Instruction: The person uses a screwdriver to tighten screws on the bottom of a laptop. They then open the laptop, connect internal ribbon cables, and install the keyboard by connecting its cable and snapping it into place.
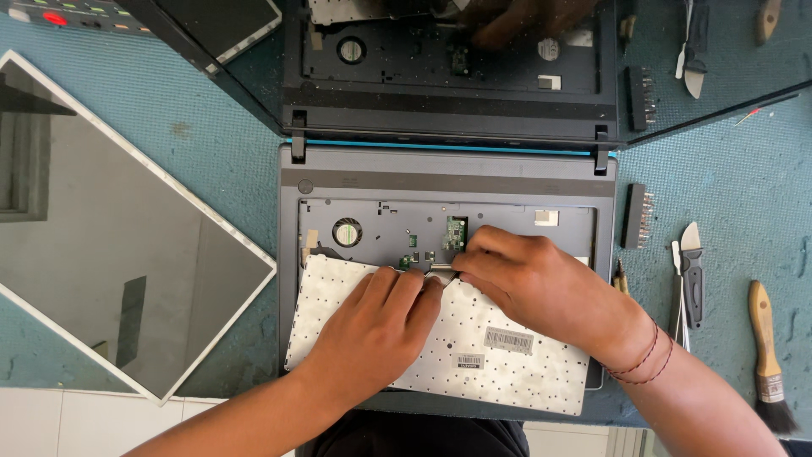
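Opened grey laptop base (448, 173) on a blue-green mat (727, 195), taken as the landmark. A detached keyboard (499, 351) lies upside down across the base's front half, pale perforated backing upward, two barcode stickers showing, its rear edge just in front of the exposed keyboard bay. Left hand (381, 326) rests flat on the keyboard backing, fingers together and extended toward the rear edge, pressing rather than gripping. Right hand (529, 283) lies over the keyboard's rear edge, fingertips drawn together at the small connector area in the middle of the bay; whether they pinch anything there cannot be told. In the bay, a round fan opening (347, 231) sits toward the left and a small green circuit board (455, 231) near the middle, just behind the right fingertips. Left of the base lies a loose display panel (110, 245). Right of the base: a black bit holder (636, 216), a folding knife (692, 275) and a wooden-handled brush (768, 355). Behind the base, its upright glossy screen (448, 59) mirrors the scene
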